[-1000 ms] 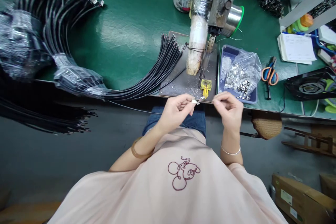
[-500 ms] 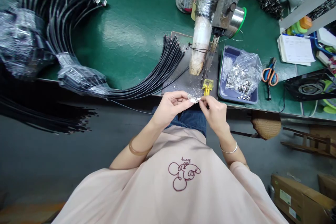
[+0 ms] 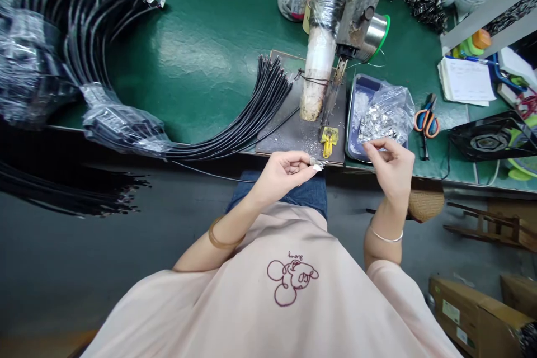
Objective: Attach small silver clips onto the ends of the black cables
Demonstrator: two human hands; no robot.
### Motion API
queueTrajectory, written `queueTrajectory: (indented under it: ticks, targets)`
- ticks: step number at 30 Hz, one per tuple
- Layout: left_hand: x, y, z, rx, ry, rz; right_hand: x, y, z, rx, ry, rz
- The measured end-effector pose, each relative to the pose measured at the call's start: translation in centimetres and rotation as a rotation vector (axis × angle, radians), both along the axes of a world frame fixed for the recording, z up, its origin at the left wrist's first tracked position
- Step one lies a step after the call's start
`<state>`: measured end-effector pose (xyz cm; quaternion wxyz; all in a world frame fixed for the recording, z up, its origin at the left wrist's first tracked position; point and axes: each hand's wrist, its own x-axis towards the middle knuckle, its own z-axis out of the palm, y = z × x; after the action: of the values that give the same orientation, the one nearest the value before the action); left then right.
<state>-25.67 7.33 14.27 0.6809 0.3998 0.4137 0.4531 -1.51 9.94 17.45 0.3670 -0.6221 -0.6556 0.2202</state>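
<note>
Green matting covers a workbench [image 3: 201, 61] seen from above, with a person in a pale pink shirt seated at its near edge. Their left hand [image 3: 282, 172], just below the picture's centre, has thumb and fingers pinched tight on a small silver metal clip [image 3: 318, 165], which pokes out of the fingertips toward three o'clock. A thin black wire [image 3: 201, 171] runs from that hand toward nine o'clock, along the bench edge. The clip is held over the person's lap, just short of the bench and apart from the right hand.

The right hand [image 3: 392, 166], at three o'clock from the left, is at the near rim of a blue tray [image 3: 351, 114]. Its fingers are loosely curled, thumb and forefinger close together; whether they grip anything cannot be told. A clear bag [image 3: 388, 112] of loose silver parts lies in the tray, just beyond the fingertips.

At twelve o'clock from the left hand sits a dark work plate [image 3: 285, 131] bearing a yellow jig [image 3: 328, 141]. A foil-wrapped duct [image 3: 321, 39] hangs over the plate. A bundle of black cables [image 3: 247, 117] sweeps in from ten o'clock, its ends reaching the plate. Orange-handled scissors [image 3: 425, 120] lie at three o'clock from the tray, with a black fan [image 3: 490, 140] farther out the same way.
</note>
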Motion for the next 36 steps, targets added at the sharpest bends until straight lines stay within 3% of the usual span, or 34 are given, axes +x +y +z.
queueTrajectory:
  ticks: [5,8,14,17,21,24,27,29,33,36]
  targets:
    - [-0.4,0.0,0.0,-0.003,-0.025,-0.016,0.1,-0.5,0.4,-0.085,0.314,0.326]
    - [-0.8,0.0,-0.5,0.004,-0.068,-0.002,0.7,-1.2,-0.3,-0.005,0.276,0.308]
    - [-1.1,-0.2,-1.3,0.001,-0.079,-0.009,1.9,-1.8,-2.4,0.124,-0.048,0.233]
    - [-1.0,-0.2,-1.3,0.014,-0.070,-0.016,0.8,-2.0,-2.8,0.179,-0.024,0.213]
    - [-1.0,-0.5,-0.3,0.057,0.002,-0.060,-0.9,-3.6,-1.3,0.148,0.258,0.366]
    - [-1.1,-1.0,1.5,0.244,0.197,-0.248,-0.9,-4.4,0.7,0.146,0.326,0.409]
    - [-0.8,-1.4,3.1,0.519,0.387,-0.435,0.2,-2.4,1.8,0.191,-0.030,0.132]
    - [-0.4,-1.5,3.4,0.553,0.407,-0.444,1.1,0.1,1.3,0.144,-0.329,0.055]
    - [0.3,-0.8,1.8,0.269,0.249,-0.242,2.3,4.4,-0.9,-0.056,-0.448,0.238]
    - [0.3,0.1,0.0,0.111,0.110,-0.079,2.4,5.5,-1.3,-0.118,-0.444,0.298]
